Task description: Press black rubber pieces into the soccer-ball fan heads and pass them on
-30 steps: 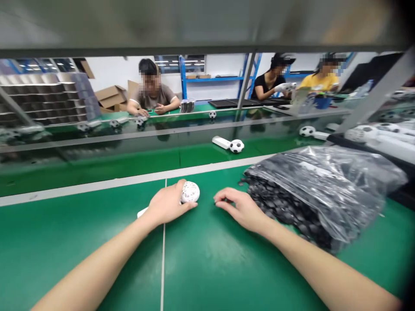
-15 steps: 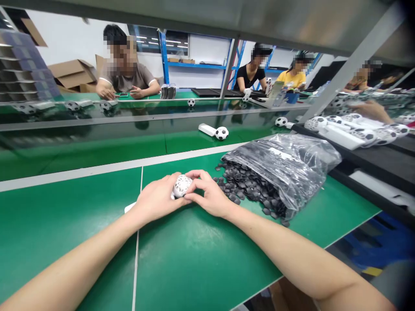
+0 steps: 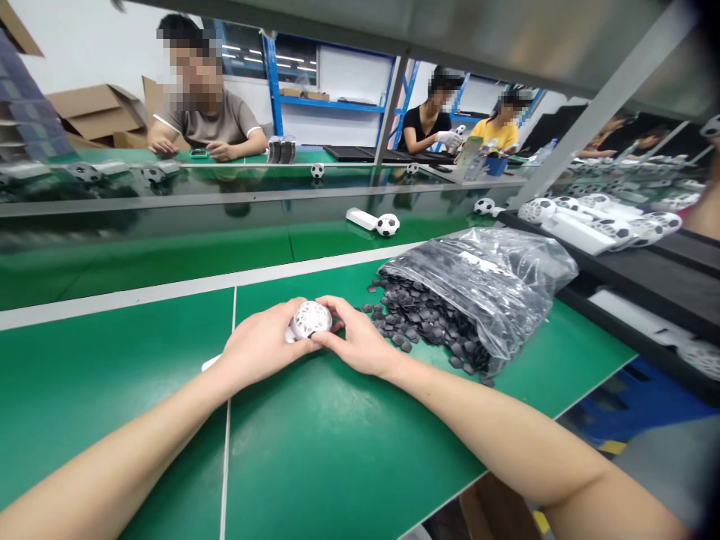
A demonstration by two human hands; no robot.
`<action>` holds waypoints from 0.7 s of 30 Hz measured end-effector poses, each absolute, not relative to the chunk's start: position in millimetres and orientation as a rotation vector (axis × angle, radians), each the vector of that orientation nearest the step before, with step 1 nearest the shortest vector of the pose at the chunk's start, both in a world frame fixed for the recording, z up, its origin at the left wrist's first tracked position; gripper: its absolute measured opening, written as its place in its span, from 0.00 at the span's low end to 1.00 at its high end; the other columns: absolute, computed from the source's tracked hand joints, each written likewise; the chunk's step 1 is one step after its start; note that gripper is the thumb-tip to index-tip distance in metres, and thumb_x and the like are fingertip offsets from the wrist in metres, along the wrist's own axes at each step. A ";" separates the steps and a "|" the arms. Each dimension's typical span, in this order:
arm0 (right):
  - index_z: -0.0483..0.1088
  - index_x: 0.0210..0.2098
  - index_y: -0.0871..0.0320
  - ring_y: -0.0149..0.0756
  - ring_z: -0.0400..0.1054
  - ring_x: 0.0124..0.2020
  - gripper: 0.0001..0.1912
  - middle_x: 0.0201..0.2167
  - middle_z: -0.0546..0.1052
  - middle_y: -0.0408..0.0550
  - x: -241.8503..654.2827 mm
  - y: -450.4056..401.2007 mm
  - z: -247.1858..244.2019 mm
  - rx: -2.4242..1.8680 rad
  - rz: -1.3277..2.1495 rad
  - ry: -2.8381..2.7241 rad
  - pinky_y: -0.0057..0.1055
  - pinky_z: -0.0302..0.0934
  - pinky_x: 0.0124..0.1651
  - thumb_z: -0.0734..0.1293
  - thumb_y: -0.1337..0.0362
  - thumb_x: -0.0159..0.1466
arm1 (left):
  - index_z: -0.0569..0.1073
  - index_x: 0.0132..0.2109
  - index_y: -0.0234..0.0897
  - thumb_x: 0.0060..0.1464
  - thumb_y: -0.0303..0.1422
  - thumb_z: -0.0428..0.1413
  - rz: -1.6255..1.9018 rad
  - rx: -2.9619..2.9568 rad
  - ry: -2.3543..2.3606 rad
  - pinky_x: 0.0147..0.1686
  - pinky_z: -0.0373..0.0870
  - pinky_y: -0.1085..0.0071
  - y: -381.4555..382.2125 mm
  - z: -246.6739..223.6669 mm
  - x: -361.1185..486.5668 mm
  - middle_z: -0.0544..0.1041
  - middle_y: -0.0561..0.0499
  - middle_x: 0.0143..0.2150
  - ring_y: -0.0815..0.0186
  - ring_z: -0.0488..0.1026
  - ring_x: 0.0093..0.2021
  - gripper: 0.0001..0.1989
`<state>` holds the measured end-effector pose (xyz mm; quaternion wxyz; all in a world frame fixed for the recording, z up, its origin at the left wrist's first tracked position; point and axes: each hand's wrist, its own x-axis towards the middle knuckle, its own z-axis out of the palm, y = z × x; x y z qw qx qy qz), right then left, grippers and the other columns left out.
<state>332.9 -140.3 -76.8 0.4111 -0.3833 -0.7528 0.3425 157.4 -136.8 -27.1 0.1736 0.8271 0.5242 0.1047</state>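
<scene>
A white openwork ball [image 3: 311, 319] is held between both hands above the green table [image 3: 315, 450]. My left hand [image 3: 262, 341] wraps round its left side, and a white handle end [image 3: 211, 363] sticks out beyond that hand. My right hand [image 3: 360, 341] grips the ball's right side with thumb and fingers. A small dark spot shows at the ball's lower edge by the thumbs. To the right, black pieces [image 3: 427, 315] spill from a clear plastic bag [image 3: 495, 270].
A white handle with a black-and-white ball [image 3: 388, 224] lies on the belt [image 3: 236, 251] beyond the table. Black trays [image 3: 635, 274] with white ball-and-handle parts [image 3: 585, 225] stand at right. Several people sit across the belt; a slanted metal post [image 3: 607, 105] rises at right.
The ball has turned so its openwork faces up more, and my right fingers have spread round its side. The camera view has shifted slightly.
</scene>
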 end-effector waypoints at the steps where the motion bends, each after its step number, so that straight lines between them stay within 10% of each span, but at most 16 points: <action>1: 0.59 0.51 0.57 0.39 0.62 0.47 0.22 0.48 0.67 0.49 331.8 -141.2 -76.9 -0.978 0.838 -1.900 0.33 0.62 0.46 0.67 0.71 0.59 | 0.63 0.49 0.49 0.49 0.50 0.50 0.292 2.341 1.492 0.31 0.64 0.69 -136.8 -26.9 157.4 0.74 0.54 0.44 0.57 0.72 0.40 0.21; 13: 0.72 0.37 0.58 0.43 0.61 0.44 0.04 0.37 0.69 0.50 399.5 -92.2 -59.4 -1.748 0.040 -1.952 0.37 0.56 0.49 0.65 0.66 0.64 | 0.58 0.59 0.44 0.48 0.40 0.50 0.197 2.481 1.474 0.41 0.66 0.60 -132.5 -32.5 152.9 0.71 0.47 0.51 0.51 0.68 0.48 0.30; 21: 0.72 0.34 0.57 0.44 0.62 0.42 0.01 0.35 0.70 0.50 406.6 -85.0 -71.1 -1.880 0.104 -1.978 0.35 0.59 0.41 0.68 0.69 0.61 | 0.61 0.58 0.48 0.47 0.23 0.42 0.238 2.680 1.334 0.46 0.59 0.59 -124.3 -35.8 142.0 0.72 0.50 0.47 0.55 0.63 0.49 0.30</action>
